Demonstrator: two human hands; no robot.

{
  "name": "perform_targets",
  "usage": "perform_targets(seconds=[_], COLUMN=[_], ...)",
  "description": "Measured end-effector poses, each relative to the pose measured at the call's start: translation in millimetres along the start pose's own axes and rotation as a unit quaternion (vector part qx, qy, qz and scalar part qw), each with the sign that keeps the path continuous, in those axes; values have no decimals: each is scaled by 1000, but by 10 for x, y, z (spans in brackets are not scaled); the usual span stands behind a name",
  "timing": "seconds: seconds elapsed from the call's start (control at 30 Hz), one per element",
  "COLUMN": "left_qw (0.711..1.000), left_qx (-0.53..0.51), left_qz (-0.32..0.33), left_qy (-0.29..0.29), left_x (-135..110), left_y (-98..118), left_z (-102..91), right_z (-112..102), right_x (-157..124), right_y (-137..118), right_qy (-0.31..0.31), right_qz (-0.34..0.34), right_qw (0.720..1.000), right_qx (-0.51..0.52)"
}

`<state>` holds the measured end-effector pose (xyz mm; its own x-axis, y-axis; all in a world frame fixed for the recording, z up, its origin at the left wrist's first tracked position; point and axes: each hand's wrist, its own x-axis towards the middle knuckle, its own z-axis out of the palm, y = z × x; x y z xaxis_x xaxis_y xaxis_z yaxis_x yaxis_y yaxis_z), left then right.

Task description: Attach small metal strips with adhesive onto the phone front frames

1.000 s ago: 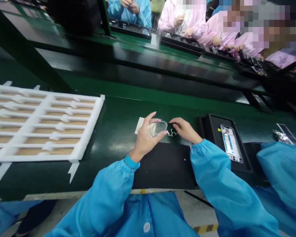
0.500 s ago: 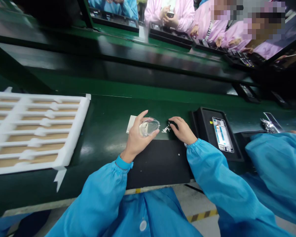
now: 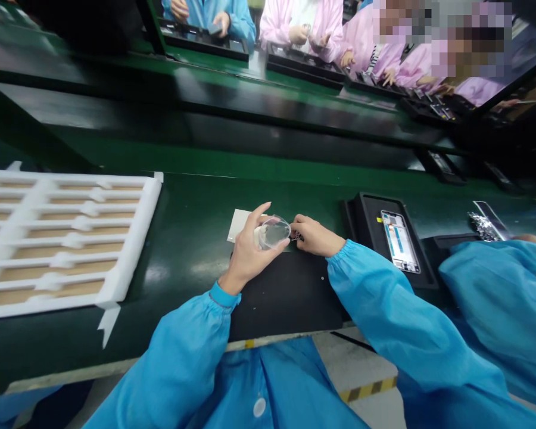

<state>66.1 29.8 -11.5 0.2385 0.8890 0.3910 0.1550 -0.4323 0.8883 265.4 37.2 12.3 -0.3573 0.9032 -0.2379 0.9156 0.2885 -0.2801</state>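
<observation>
My left hand (image 3: 250,247) is wrapped round a clear plastic cup (image 3: 276,233), tilted with its mouth toward the right. Something whitish shows in the bottom of the cup, partly behind my fingers. Right at the rim, my right hand (image 3: 313,235) is closed, its fingers curled over a little heap of small white pieces (image 3: 297,237). Most of those pieces are hidden under the hand. A white card or pad (image 3: 237,225) lies behind my left hand. Below both hands is a black mat (image 3: 290,298) with one tiny white piece (image 3: 322,278) on it.
On the left lies a white foam-edged rack (image 3: 129,250). A black tray (image 3: 370,238) with a phone frame (image 3: 401,241) stands at right, near a neighbour's blue sleeve (image 3: 486,286). Across the bench, several people handle parts over black trays (image 3: 304,65).
My right hand has moved left, from beside the heap to over it, and its fingers have closed. The left hand still holds the cup, almost unmoved.
</observation>
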Motion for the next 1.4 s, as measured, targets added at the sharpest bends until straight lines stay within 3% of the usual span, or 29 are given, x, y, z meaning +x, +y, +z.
perform_targets(seconds=[0.27,0.5,0.63,0.73,0.87,1.0,1.1,1.27,1.4], left_qw=[999,998,997,996,996,996,996,996,998], left_qx=[-9,-8,-1,5,4,-1,0,-6,-9], left_qz=[-1,-2,-12,-14,0,6,3,-4,-14], left_qy=[-31,-67,-78,-87,-92,-93,-93,-87,-54], left_x=[-42,-55,-60,-58,-58,-62,-66,-66,-57], left_y=[28,42,35,24,10,9,15,37,56], left_z=[14,34,31,30,34,34,32,24,11], right_z=[31,-6,-170,-413,-655,-630,-603,-642,-353], right_x=[65,39,-26,-142,-271,-289,-312,-340,-212], right_y=[-38,103,131,1,-331,-586,-649,-374,154], right_qy=[-12,30,57,100,137,103,129,210,197], right_qz=[13,43,48,40,-31,-58,-44,-11,49], right_qw=[1000,997,991,981,947,951,951,937,958], right_qx=[-25,50,113,160,288,284,278,278,203])
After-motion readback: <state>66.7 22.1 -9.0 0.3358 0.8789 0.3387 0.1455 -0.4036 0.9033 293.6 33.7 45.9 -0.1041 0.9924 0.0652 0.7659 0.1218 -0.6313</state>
